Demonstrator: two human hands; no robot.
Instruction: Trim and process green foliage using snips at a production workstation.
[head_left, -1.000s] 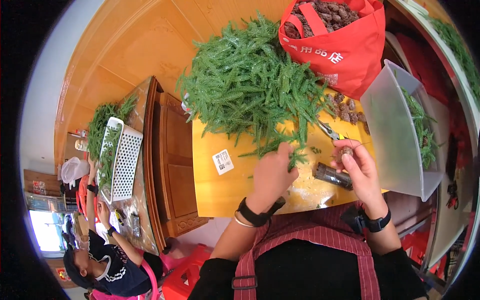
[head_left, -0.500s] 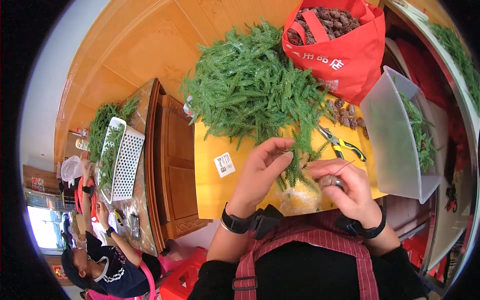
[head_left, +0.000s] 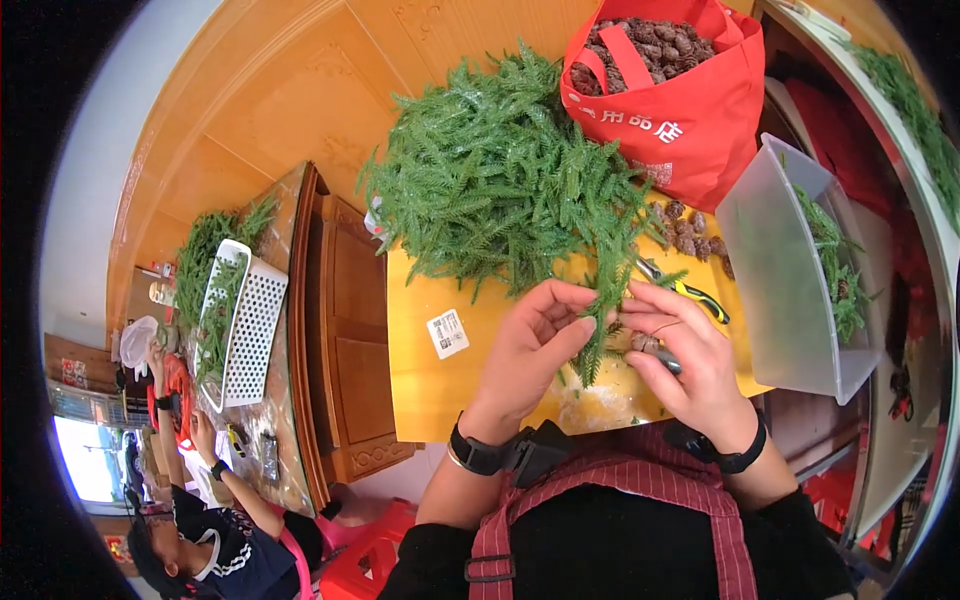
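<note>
My left hand [head_left: 535, 350] is closed on a green artificial pine sprig [head_left: 600, 340], gripping it between thumb and fingers. My right hand [head_left: 690, 355] is curled around a small brown pine cone [head_left: 645, 343] with a thin wire on it. Its fingertips reach the sprig's right side. A small grey, rounded piece also shows by the right palm; its kind I cannot make out. Just beyond the right hand lie pliers [head_left: 700, 295] with yellow-and-black handles, partly covered. Behind both hands rises a big heap of pine sprigs [head_left: 500, 180].
A red bag [head_left: 680, 130] full of pine cones stands at the back, with loose cones [head_left: 688, 235] before it. To the right is a clear plastic bin [head_left: 790, 290]. A white label [head_left: 447, 333] lies on the yellow tabletop [head_left: 430, 400]. At left, a co-worker sits by a white basket [head_left: 250, 330].
My right hand has moved up and in toward the sprig, its fingers now reaching it. The sprig has turned more upright in my left hand. The co-worker's raised arm has shifted.
</note>
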